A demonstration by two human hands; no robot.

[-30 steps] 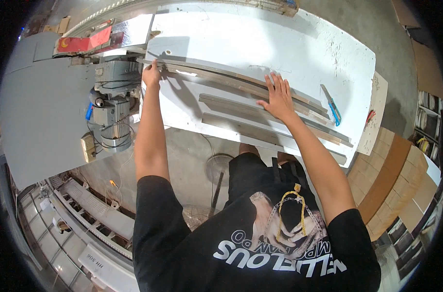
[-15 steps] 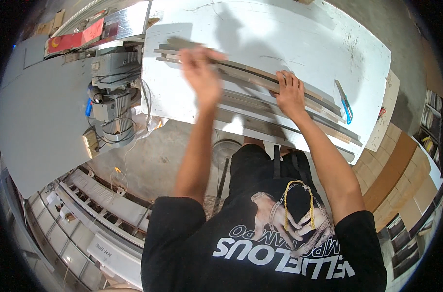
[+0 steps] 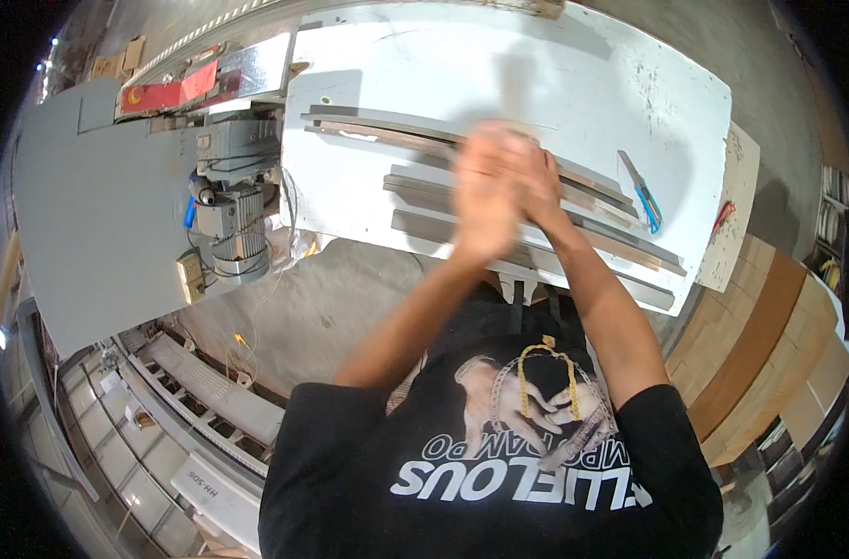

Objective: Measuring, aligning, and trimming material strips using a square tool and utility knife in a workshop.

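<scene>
Long narrow grey strips (image 3: 424, 193) lie side by side in rows across a white table (image 3: 397, 65). My left hand (image 3: 485, 191) is smeared by motion over the middle of the far pair of strips (image 3: 378, 126), close against my right hand and partly covering it. My right hand (image 3: 542, 191) is curled over those far strips; most of its fingers are hidden behind the left. A faint blurred shape stands above both hands, too smeared to name. Right of the hands, a utility knife (image 3: 641, 194) with a blue handle lies on the table.
A grey motor unit (image 3: 233, 214) with cables stands at the left, beside a grey panel (image 3: 98, 224). A red and silver piece (image 3: 201, 86) lies behind it. Brown cardboard (image 3: 746, 345) is stacked at the right. A red-handled tool (image 3: 723, 216) lies near the table's right edge.
My left hand has swept right along the far strips, from near their left end to beside my right hand. My right hand stays at about the same place on the strips. The view has shifted slightly.
</scene>
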